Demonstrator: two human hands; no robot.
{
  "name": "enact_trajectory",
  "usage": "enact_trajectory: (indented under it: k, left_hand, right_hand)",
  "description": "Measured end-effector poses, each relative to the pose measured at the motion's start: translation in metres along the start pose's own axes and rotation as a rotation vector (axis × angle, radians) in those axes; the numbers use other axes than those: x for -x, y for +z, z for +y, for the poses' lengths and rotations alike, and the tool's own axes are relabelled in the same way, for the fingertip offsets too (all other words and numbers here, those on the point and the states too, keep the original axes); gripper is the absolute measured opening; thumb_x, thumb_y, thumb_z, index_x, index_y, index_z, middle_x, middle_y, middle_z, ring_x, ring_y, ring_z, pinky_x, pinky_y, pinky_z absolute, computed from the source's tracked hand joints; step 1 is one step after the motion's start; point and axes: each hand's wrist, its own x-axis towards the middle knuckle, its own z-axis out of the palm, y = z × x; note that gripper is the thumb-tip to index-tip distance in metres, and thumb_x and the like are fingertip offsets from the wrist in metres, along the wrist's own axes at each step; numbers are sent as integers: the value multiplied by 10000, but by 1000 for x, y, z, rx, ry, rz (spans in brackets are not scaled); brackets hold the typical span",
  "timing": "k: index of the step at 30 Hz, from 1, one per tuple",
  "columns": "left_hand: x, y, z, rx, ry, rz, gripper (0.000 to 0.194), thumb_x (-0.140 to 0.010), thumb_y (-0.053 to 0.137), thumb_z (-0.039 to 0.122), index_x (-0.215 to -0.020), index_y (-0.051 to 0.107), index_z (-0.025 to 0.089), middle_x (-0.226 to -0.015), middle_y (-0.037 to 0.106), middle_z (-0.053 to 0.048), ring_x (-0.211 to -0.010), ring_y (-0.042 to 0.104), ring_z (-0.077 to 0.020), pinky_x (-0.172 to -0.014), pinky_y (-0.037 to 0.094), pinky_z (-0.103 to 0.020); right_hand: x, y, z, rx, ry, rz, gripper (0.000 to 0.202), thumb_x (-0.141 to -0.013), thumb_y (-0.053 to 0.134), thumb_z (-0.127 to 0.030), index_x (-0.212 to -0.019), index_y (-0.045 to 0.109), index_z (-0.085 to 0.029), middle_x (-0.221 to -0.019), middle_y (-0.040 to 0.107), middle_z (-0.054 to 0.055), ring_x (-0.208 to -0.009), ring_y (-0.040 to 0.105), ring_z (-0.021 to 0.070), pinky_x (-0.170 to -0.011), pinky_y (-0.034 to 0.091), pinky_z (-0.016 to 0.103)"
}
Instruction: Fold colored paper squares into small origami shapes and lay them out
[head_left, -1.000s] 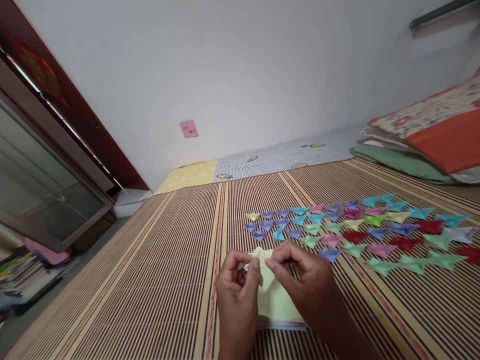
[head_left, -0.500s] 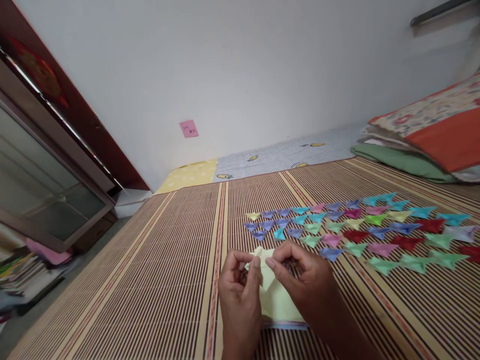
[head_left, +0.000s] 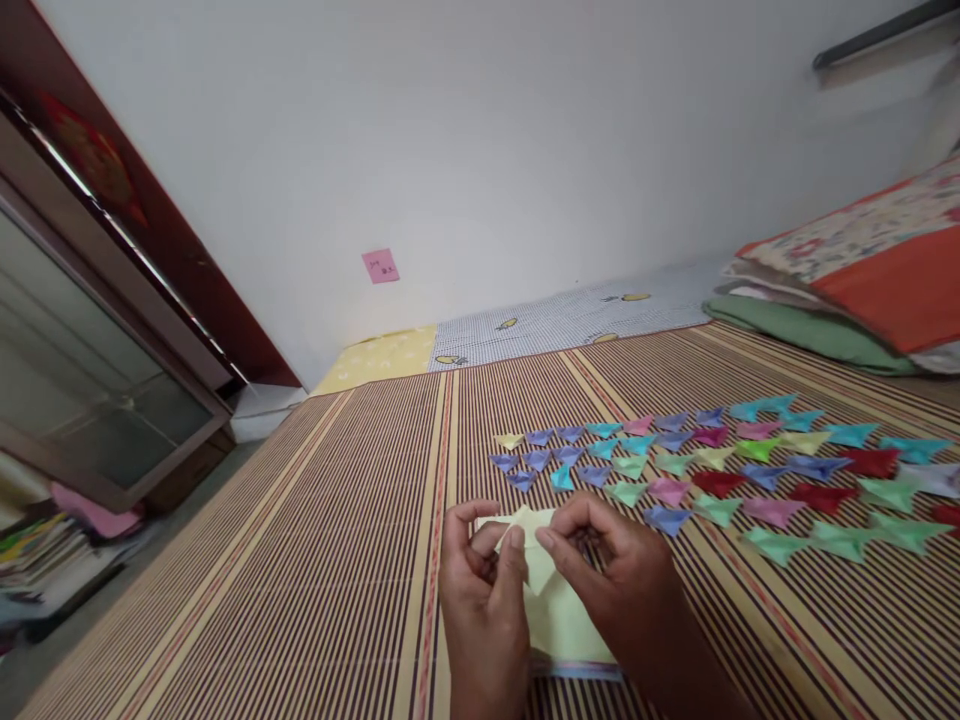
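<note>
Between my two hands is a small folded piece of pale yellow paper (head_left: 533, 570), its tip pointing down toward me. My left hand (head_left: 486, 590) pinches its left side between thumb and fingers. On the other side, my right hand (head_left: 611, 560) grips the right edge with thumb and forefinger. Just beneath lies a stack of square paper sheets (head_left: 566, 625), pale yellow on top, with pink and blue edges showing at the front. Part of the folded paper is hidden behind my fingers.
Rows of colourful folded paper shapes (head_left: 720, 483) spread over the striped mat (head_left: 337, 540) to the right. Folded bedding (head_left: 862, 290) is piled at the far right. A pink note (head_left: 381, 266) sticks to the wall. Books (head_left: 49, 565) stand low at the left.
The view has tilted slightly, so the scene sits a little lower. Both hands keep their pinch on the folded paper, and my left fingers have shifted a little along it.
</note>
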Motion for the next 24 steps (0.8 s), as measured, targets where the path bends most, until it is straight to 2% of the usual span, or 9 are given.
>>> enact_trajectory:
  k: [4,6,10,16,19,21,24]
  left_hand:
    - [2,2,0,-47,36,45,398,-871,755,453,-1123,534,238,-683,649,50,-572,575,-118,-575,487,-198]
    - [3,3,1,-49,41,82,421,-857,765,465,-1126,543,230,-671,638,50,-570,571,-121,-572,481,-199]
    - [4,4,4,-37,64,124,443,-846,778,462,-1130,542,218,-656,634,51,-550,553,-115,-533,444,-185]
    - [2,1,3,-8,75,128,443,-855,770,463,-1145,543,218,-710,673,24,-634,635,-147,-597,491,-213]
    - [3,3,3,-65,93,116,423,-868,755,464,-1145,554,215,-706,663,31,-609,601,-131,-596,480,-206]
    - [6,6,4,-86,93,72,394,-881,741,461,-1134,567,214,-669,627,47,-576,571,-121,-578,463,-201]
    - [10,10,3,-88,74,5,350,-894,725,448,-1113,581,216,-643,590,53,-571,570,-127,-571,454,-209]
  right_hand:
    - [0,0,1,-61,64,-9,161,-888,658,-321,-766,612,-227,-667,625,-22,-613,587,163,-589,479,273]
    - [-1,-1,0,-129,124,-68,160,-889,656,-348,-800,635,-217,-681,633,-18,-629,597,165,-589,479,269]
    - [-4,-7,-4,-221,217,-210,258,-897,636,-390,-715,612,-208,-608,550,-38,-578,529,146,-542,419,256]
    - [-6,-15,1,-254,202,-307,241,-937,583,-374,-784,649,-199,-652,573,-24,-616,531,150,-574,425,256]
    - [-8,-16,4,-253,209,-353,209,-941,589,-374,-888,685,-196,-725,634,0,-674,579,168,-623,460,273]
    - [-8,-16,2,-287,231,-333,215,-924,631,-400,-954,698,-198,-771,660,7,-711,601,177,-652,474,281]
    - [-7,-12,-3,-340,209,-234,238,-932,637,-414,-837,678,-200,-764,641,0,-730,597,172,-681,467,276]
